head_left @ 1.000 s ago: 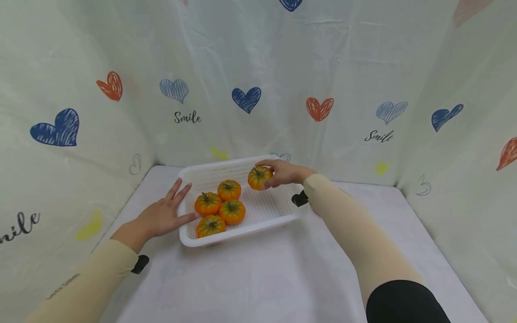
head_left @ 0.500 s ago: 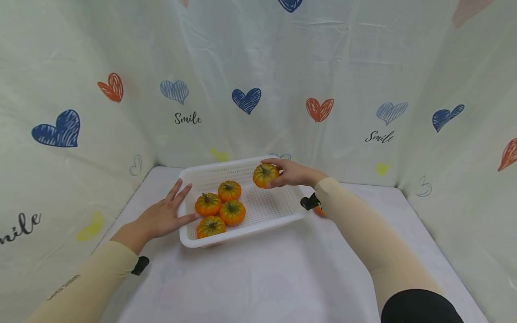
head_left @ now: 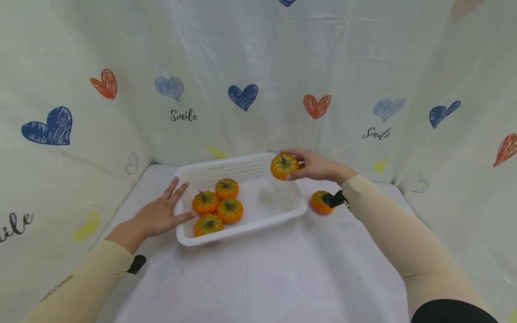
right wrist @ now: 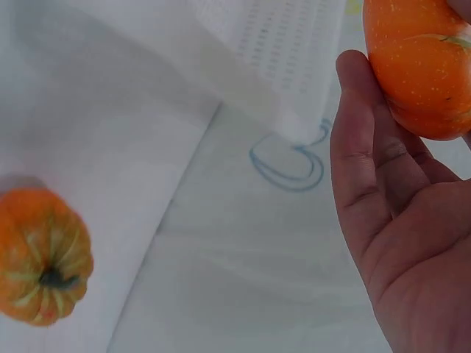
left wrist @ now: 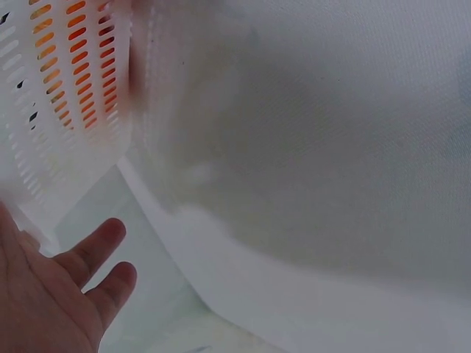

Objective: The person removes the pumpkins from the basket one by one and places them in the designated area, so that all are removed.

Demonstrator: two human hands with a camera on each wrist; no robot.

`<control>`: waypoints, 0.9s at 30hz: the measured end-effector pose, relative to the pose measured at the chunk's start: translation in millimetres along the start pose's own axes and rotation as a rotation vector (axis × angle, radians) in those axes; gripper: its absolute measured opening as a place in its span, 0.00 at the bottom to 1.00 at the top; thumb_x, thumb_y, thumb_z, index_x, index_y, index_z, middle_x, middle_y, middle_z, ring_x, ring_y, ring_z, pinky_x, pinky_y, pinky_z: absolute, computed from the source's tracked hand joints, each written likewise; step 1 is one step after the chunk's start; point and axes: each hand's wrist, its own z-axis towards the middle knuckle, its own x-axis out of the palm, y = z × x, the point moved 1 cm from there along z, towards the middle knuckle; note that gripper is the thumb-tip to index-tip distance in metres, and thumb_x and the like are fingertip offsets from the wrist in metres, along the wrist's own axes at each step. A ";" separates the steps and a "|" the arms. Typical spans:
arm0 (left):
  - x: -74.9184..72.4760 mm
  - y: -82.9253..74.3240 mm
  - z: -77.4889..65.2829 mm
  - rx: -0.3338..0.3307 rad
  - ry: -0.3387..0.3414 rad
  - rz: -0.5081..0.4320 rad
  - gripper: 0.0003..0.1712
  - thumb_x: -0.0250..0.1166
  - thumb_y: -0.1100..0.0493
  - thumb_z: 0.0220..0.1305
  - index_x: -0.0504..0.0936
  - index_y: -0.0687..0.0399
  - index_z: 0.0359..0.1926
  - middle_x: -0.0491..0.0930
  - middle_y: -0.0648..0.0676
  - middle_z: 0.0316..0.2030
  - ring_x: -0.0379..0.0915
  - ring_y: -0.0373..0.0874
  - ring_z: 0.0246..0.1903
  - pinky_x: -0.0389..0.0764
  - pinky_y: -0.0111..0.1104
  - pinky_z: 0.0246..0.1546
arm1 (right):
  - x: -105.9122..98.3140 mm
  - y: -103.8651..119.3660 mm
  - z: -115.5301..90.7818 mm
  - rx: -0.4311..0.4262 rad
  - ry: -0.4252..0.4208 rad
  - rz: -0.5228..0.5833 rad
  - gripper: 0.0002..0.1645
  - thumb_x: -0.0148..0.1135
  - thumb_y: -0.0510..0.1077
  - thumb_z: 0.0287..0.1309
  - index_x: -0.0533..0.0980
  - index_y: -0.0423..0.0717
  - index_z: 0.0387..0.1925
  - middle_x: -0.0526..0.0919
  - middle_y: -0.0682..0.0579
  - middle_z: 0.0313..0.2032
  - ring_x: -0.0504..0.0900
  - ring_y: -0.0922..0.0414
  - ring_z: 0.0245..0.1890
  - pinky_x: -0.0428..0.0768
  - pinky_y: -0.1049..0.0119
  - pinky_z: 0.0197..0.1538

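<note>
My right hand (head_left: 321,167) grips a small orange pumpkin (head_left: 284,166) between thumb and fingers, above the right back rim of a white plastic basket (head_left: 242,232). In the right wrist view this pumpkin (right wrist: 419,70) sits against the fingertips. My left hand (head_left: 157,215) lies along the basket's left end with its fingers spread and straight. The left wrist view has the slotted basket wall (left wrist: 66,110) beside that hand (left wrist: 51,294), orange showing through the slots. Several pumpkins (head_left: 230,211) cluster in the left part of the basket.
Another pumpkin (head_left: 321,202) rests on the white-covered table (head_left: 258,278) just right of the basket, partly behind the black wrist camera (head_left: 336,199). A pale curtain (head_left: 282,67) printed with hearts hangs behind the table and along both sides.
My right hand has lifted the pumpkin and carried it right, from inside the basket to over its right rim. The pumpkin on the table has come into view. My left hand stays in place.
</note>
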 end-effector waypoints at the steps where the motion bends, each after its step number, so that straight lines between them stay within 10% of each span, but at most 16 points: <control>1: 0.0 0.3 -0.5 -0.002 0.002 0.002 0.55 0.54 0.29 0.66 0.40 0.49 0.80 0.26 0.62 0.78 0.57 0.79 0.63 0.64 0.71 0.55 | -1.3 -2.1 -3.8 -0.001 -0.010 -0.002 0.49 0.74 0.50 0.56 0.60 0.58 0.75 0.73 0.48 0.61 0.75 0.47 0.55 0.81 0.56 0.53; 27: -1.5 1.2 -0.1 0.011 0.003 0.010 0.57 0.51 0.25 0.65 0.39 0.49 0.80 0.27 0.62 0.78 0.59 0.80 0.62 0.66 0.70 0.54 | -23.7 -80.2 -114.1 0.154 -0.267 0.044 0.51 0.70 0.53 0.61 0.52 0.60 0.78 0.65 0.44 0.67 0.72 0.43 0.60 0.78 0.50 0.57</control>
